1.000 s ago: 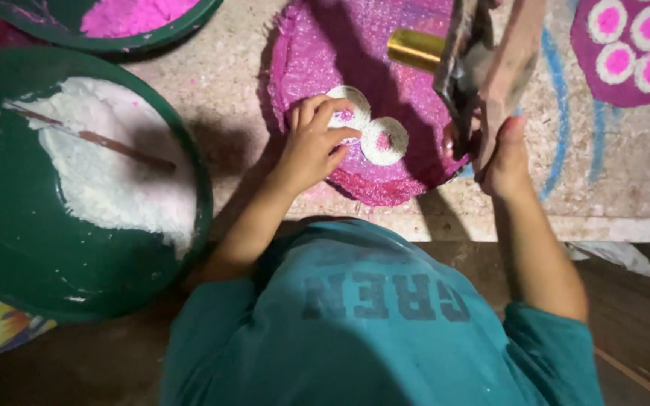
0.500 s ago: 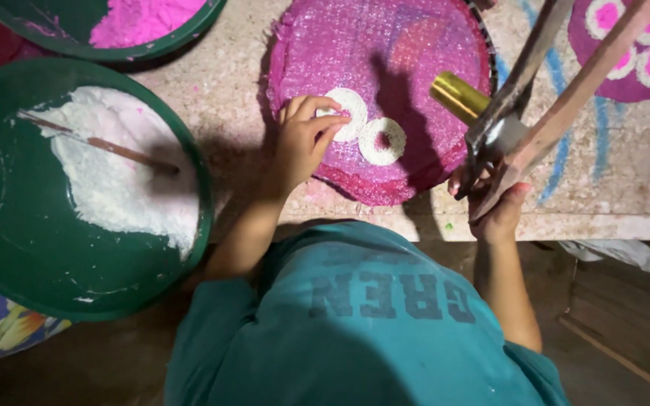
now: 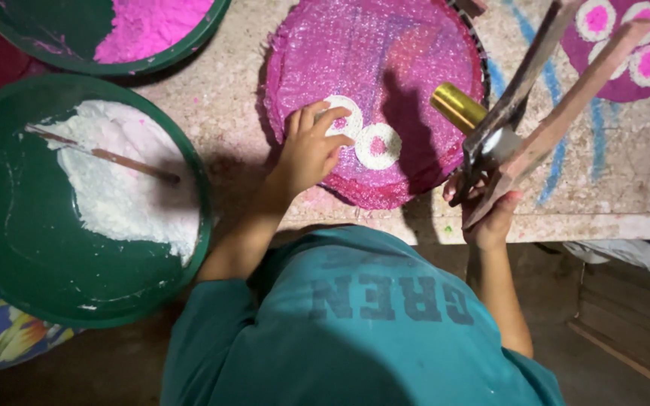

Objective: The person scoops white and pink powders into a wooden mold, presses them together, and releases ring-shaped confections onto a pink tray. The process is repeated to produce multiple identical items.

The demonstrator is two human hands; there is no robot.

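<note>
My left hand (image 3: 310, 150) rests on a round pink glittery disc (image 3: 385, 53), its fingers pinched beside two white powder rings (image 3: 378, 145) with pink centres. My right hand (image 3: 490, 218) grips the lower ends of a long two-armed wooden tool (image 3: 558, 90) with a dark metal joint, at the table's front edge. A shiny gold cylinder (image 3: 457, 107) sticks out beside the tool over the disc's right rim. My teal shirt fills the bottom of the view.
A big green bowl (image 3: 9, 248) of white powder, with a thin stick (image 3: 114, 156) lying in it, stands at the left. Another green bowl (image 3: 182, 49) with pink powder sits above it. Purple, pink and white circles (image 3: 626, 53) and blue lines are on the stone surface at the right.
My right hand has lowered toward the table's edge and swung the wooden tool from near upright to slanting up and right. My left hand stays at the white rings.
</note>
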